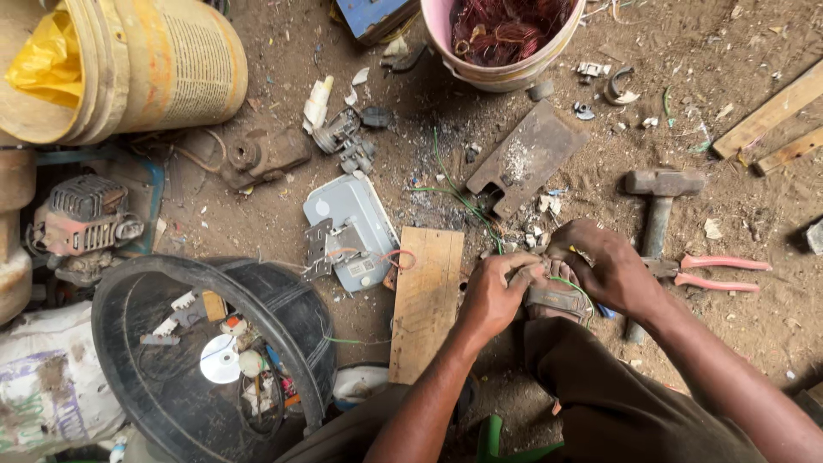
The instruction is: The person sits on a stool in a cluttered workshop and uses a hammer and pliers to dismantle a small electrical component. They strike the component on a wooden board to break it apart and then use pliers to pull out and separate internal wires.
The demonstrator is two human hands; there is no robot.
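Note:
Both of my hands meet over a small grey electrical part (pixel 555 299) held low above the dirt floor. My left hand (pixel 495 291) grips its left side. My right hand (pixel 604 266) closes over its top and right side, fingers on a thin green wire (pixel 573 285) that loops out of the part. A wooden board (pixel 425 300) lies just left of my left hand. A heavy hammer (pixel 658 206) and red-handled pliers (pixel 718 273) lie right beside my right hand.
A black tub (pixel 283 296) of small scrap stands at the lower left, a pink bucket (pixel 506 75) of reddish wire at the top. A yellow bucket (pixel 171 64), a grey plastic casing (pixel 351 225), a rusty metal plate (pixel 525 159) and wood planks (pixel 771 116) lie around.

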